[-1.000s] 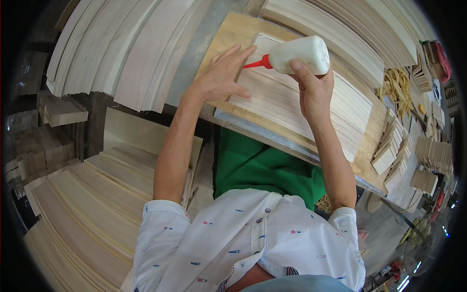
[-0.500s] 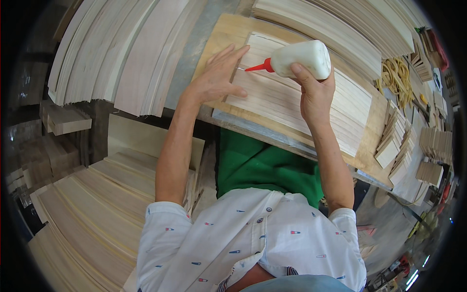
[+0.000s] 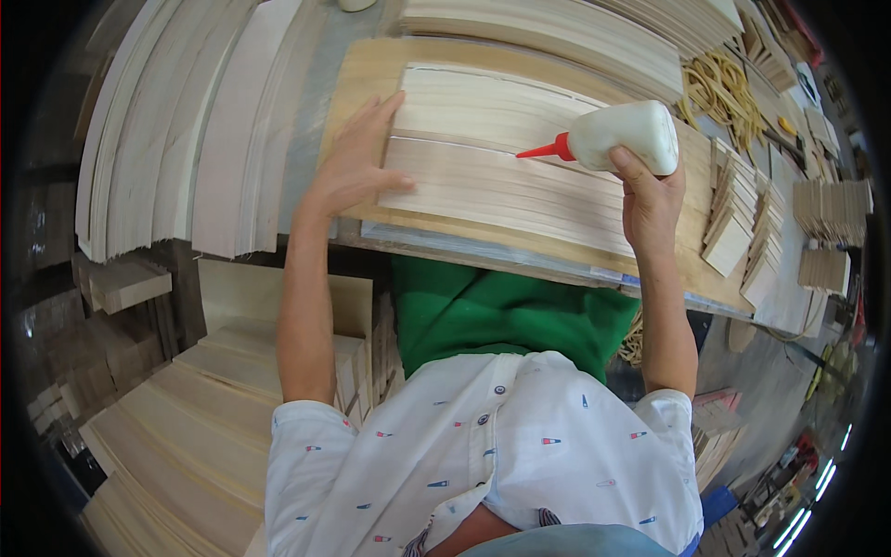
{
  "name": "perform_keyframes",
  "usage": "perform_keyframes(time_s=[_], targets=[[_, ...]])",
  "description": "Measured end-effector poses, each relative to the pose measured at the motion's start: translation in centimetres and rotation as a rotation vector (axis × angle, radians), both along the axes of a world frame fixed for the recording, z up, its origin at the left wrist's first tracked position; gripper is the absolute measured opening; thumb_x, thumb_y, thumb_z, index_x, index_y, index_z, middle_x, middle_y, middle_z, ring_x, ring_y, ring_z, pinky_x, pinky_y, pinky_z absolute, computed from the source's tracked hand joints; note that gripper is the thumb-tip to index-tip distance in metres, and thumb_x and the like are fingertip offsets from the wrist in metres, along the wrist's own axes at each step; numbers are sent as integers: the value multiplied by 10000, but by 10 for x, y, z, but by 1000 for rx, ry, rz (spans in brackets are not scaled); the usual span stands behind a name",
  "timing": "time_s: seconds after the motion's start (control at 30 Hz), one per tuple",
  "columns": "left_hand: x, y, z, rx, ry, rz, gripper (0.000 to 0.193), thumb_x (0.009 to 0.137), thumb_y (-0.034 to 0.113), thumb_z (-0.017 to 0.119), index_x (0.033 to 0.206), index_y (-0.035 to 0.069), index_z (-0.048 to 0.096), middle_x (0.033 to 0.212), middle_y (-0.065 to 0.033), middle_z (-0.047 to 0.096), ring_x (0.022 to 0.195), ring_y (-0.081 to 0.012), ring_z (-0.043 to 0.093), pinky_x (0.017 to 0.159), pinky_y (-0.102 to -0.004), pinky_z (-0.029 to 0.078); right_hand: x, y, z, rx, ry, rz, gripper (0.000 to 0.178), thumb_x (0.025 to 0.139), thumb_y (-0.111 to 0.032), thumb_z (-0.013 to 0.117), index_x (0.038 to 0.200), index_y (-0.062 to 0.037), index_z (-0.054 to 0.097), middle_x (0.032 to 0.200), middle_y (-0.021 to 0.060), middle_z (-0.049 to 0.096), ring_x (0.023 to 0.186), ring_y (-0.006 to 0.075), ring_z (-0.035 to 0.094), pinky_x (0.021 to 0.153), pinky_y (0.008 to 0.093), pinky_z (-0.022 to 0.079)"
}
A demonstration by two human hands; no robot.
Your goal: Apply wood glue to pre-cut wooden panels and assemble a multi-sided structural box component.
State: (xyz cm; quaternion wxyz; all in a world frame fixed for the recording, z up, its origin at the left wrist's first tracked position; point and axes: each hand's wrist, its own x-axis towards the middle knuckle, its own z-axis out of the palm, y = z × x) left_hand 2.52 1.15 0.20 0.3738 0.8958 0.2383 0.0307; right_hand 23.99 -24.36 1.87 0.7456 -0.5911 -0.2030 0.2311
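My right hand (image 3: 650, 190) grips a white squeeze bottle (image 3: 617, 136) lying nearly on its side, its red pointed nozzle (image 3: 546, 148) aimed left. The nozzle tip is at the seam between pale wooden boards (image 3: 501, 186), which lie side by side on a yellowish plywood sheet (image 3: 362, 70). From the boards' left end a thin white line of glue runs along that seam to the nozzle. My left hand (image 3: 357, 158) rests at the left end of the boards, fingers and thumb apart, holding nothing.
Stacked long planks (image 3: 176, 130) stand at the left of the bench, with another plank stack (image 3: 548, 37) behind the plywood. To the right are small wooden slats (image 3: 733, 209) and a coil of yellow bands (image 3: 724, 97). More boards (image 3: 176, 418) are piled at lower left.
The bottle has travelled right along the seam from the boards' left end, leaving a longer white line behind it. My left hand stays by the left end.
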Motion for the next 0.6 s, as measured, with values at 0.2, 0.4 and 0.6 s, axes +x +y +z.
perform_keyframes(time_s=[0.2,0.4,0.6], targets=[[-1,3,-4,3,-21,-26,998,576,162,789,1456,90,324,1489,-174,340,1428,-314,212,1166,-393,177,28,-56,5,-10,-15,-82,549,776,10,730,1265,-25,481,1129,78,614,1037,179,597,900,325,485],[-1,4,-3,-53,-6,-32,1003,567,102,777,1465,131,329,1512,-161,303,1431,-308,206,1173,-382,168,54,-106,8,-29,-46,-143,552,779,-6,730,1269,-12,476,1120,81,618,1036,181,598,897,322,485],[6,-1,7,-67,59,-6,1026,551,91,774,1472,152,324,1520,-184,275,1439,-302,192,1173,-365,151,76,-144,16,-107,-115,-202,519,796,-58,730,1253,-5,490,1099,84,623,1006,181,609,848,315,501]])
